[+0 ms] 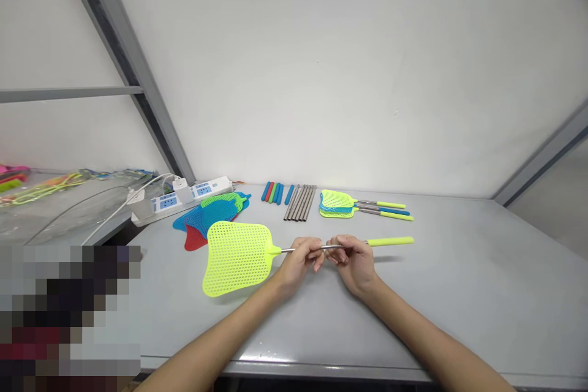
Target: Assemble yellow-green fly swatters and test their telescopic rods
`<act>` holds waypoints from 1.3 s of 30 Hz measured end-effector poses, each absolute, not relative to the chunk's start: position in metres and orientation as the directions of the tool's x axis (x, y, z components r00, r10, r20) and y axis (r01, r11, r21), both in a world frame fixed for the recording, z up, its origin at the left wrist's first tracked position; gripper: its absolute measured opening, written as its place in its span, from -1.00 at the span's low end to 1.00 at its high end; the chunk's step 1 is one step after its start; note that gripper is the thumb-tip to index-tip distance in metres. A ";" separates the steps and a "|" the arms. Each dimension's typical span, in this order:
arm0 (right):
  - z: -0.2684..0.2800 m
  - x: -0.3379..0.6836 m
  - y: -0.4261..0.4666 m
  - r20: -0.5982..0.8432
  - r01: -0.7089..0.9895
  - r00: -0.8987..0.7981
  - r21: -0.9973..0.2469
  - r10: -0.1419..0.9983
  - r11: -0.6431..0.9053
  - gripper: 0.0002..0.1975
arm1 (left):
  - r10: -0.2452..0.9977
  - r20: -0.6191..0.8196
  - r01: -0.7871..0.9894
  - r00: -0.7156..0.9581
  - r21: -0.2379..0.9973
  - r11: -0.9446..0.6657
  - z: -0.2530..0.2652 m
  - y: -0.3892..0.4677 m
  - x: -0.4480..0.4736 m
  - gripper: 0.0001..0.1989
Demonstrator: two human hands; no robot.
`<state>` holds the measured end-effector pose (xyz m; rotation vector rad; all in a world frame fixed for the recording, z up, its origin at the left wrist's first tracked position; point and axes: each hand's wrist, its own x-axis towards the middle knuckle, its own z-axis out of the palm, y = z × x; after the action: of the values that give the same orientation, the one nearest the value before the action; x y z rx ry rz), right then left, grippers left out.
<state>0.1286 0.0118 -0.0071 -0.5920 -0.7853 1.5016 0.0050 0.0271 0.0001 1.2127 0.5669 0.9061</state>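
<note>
A yellow-green fly swatter (239, 257) is held level above the grey table, its perforated head to the left and its yellow grip to the right. My left hand (301, 260) pinches the thin metal rod near the head. On the same rod, closer to the grip, my right hand (351, 260) has its fingers closed. A short gap of bare rod shows between the two hands. Behind them lie several metal tubes (301, 203) side by side, and a group of fly swatters with handles (337, 203) rests to their right.
Loose swatter heads (214, 215) in blue, red and green overlap at the left. Coloured grips (278, 193) lie in a row by the wall. A white power strip (202, 191) with plugged-in cables runs along the table's back left. A blurred-out patch covers the lower left.
</note>
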 end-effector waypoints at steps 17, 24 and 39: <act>-0.009 0.132 0.015 0.036 -0.574 -0.004 -0.818 0.999 0.027 -0.65 | 0.857 0.037 -0.285 0.513 0.950 0.130 0.001 0.027 0.004 -0.69; -0.013 0.135 0.021 -0.089 -0.590 0.076 -0.807 0.993 -0.028 -0.68 | 0.896 0.009 -0.268 0.445 0.956 0.123 -0.001 0.027 0.002 -0.50; -0.014 0.136 0.020 -0.052 -0.512 -0.058 -0.856 0.997 -0.074 -0.64 | 0.998 0.068 -0.424 -0.008 0.904 -0.065 -0.010 0.031 0.001 -0.64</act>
<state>0.1358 0.0201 -0.0144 -0.8250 -0.7973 1.4947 0.0014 0.0311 -0.0101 0.9302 0.8422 1.4288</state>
